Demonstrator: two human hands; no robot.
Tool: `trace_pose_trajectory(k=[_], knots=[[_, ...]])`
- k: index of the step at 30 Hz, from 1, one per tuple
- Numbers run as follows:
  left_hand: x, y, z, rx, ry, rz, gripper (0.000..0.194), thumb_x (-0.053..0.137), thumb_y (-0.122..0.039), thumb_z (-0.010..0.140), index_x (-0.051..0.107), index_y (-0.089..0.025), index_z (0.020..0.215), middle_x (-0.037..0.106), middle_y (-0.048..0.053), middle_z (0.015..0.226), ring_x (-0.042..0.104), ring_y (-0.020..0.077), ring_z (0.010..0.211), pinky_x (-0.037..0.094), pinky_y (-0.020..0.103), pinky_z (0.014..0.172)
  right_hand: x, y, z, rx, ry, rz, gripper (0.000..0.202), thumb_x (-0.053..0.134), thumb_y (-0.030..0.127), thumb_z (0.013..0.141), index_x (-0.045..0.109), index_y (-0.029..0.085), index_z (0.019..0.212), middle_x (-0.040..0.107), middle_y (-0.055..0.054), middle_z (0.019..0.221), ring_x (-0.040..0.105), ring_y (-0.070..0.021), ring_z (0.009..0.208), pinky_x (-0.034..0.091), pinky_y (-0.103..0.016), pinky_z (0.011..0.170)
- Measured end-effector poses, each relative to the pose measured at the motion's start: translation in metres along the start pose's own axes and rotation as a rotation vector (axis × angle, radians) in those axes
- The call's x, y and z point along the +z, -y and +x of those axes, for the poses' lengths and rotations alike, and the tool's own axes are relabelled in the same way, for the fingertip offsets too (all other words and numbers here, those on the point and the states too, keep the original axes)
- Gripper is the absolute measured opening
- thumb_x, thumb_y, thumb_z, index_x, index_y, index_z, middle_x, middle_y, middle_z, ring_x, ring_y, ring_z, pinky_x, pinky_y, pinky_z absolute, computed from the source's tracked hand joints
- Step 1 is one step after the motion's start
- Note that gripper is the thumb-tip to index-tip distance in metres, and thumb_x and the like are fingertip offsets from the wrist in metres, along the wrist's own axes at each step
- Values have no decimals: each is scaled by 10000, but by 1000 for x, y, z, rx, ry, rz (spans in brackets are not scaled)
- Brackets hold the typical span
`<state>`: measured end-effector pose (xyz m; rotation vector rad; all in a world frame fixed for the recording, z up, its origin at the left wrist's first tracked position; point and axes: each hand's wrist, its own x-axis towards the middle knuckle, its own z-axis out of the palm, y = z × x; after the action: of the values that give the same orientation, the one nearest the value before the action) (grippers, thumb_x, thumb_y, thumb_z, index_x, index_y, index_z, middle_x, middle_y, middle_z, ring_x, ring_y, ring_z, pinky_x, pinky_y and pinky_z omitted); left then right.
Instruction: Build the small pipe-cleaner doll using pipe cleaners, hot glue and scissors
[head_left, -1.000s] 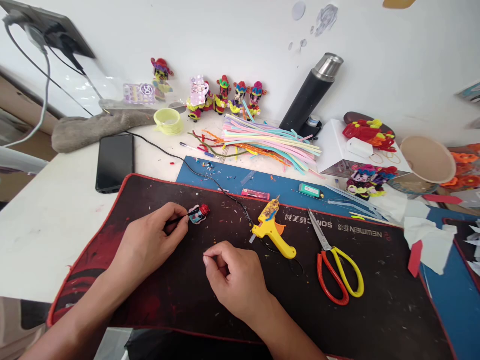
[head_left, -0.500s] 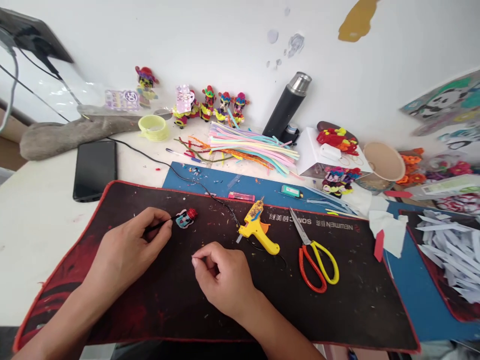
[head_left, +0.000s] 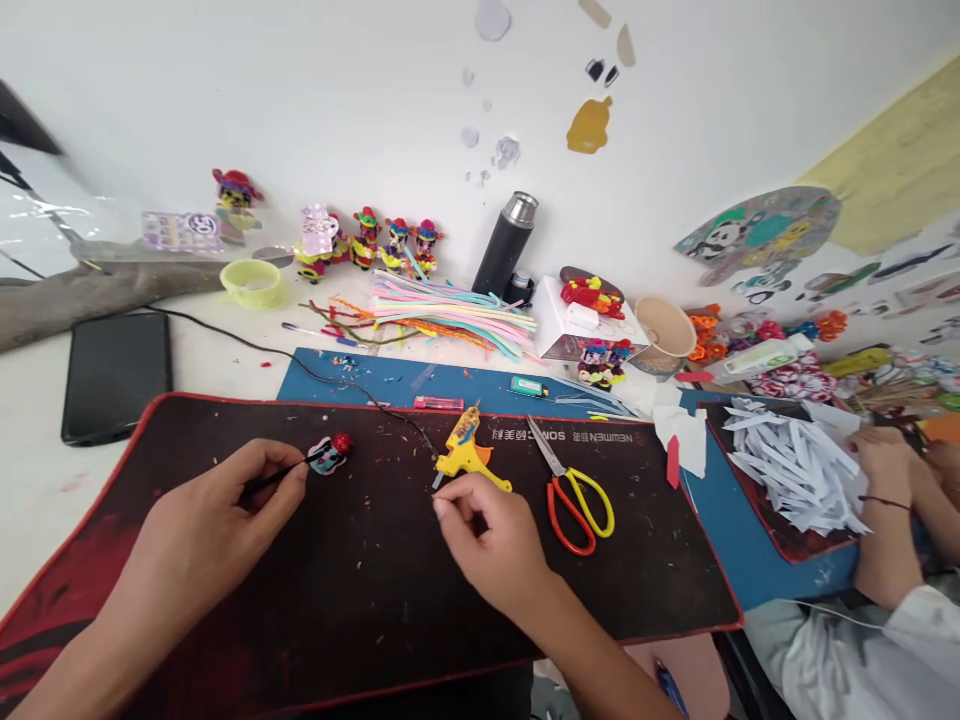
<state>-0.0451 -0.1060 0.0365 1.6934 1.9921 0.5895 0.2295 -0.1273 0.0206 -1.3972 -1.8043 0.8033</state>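
My left hand is closed in a pinch around a thin black stem, above the left of the dark desk mat. At the stem's far end is a small flat blue-and-white piece with a fuzzy red ball on it. My right hand hovers over the middle of the mat, thumb and forefinger pressed together; anything between them is too small to make out. It partly covers the handle of a yellow glue gun. Right of that hand lie scissors with red and yellow handles.
Pastel pipe cleaners, a black flask and a white box stand behind the mat. A phone lies at left. At right, a co-worker's hands are beside a heap of white paper strips.
The view has swung right, bringing a co-worker's hands into sight. My right hand has moved right, away from my left, to the glue gun's handle. My left hand keeps its pinch.
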Motion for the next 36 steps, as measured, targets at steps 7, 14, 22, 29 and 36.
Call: trace_pose_trajectory(k=[7, 14, 22, 29, 36], knots=[[8, -9, 7, 17, 50, -36, 390, 503, -626, 817, 696, -296, 891, 804, -24, 794, 721, 197, 622, 466, 256, 582, -82, -35, -8, 224, 63, -492, 244, 584, 365, 1011, 724, 205, 1131, 667, 10, 728, 632, -185, 638, 399, -280, 627], [15, -20, 7, 51, 55, -87, 425, 525, -649, 785, 713, -285, 898, 802, -17, 824, 706, 183, 612, 470, 244, 584, -130, -57, -28, 367, 170, -791, 346, 541, 383, 1039, 696, 187, 1278, 732, -72, 942, 691, -245, 763, 419, -318, 654], [23, -23, 5, 178, 14, -147, 326, 593, -580, 849, 706, -275, 875, 769, -48, 754, 628, 146, 526, 449, 219, 534, -127, -69, -47, 354, 189, -773, 430, 549, 346, 1023, 644, 152, 1394, 739, -121, 1082, 726, -279, 903, 461, -336, 722], [57, -49, -19, 394, 246, -267, 246, 548, -442, 970, 667, -268, 844, 694, -38, 709, 613, 150, 577, 430, 216, 498, -116, -75, -50, 422, 106, -627, 343, 610, 360, 932, 684, 176, 1213, 671, -31, 815, 644, -226, 672, 383, -310, 621], [85, -83, -24, 541, 362, -244, 160, 500, -254, 968, 654, -253, 923, 728, 11, 875, 683, 184, 747, 501, 278, 673, -112, -77, -51, 549, -95, 201, 448, 770, 543, 849, 669, 191, 1106, 583, 20, 707, 526, -163, 602, 404, -268, 557]])
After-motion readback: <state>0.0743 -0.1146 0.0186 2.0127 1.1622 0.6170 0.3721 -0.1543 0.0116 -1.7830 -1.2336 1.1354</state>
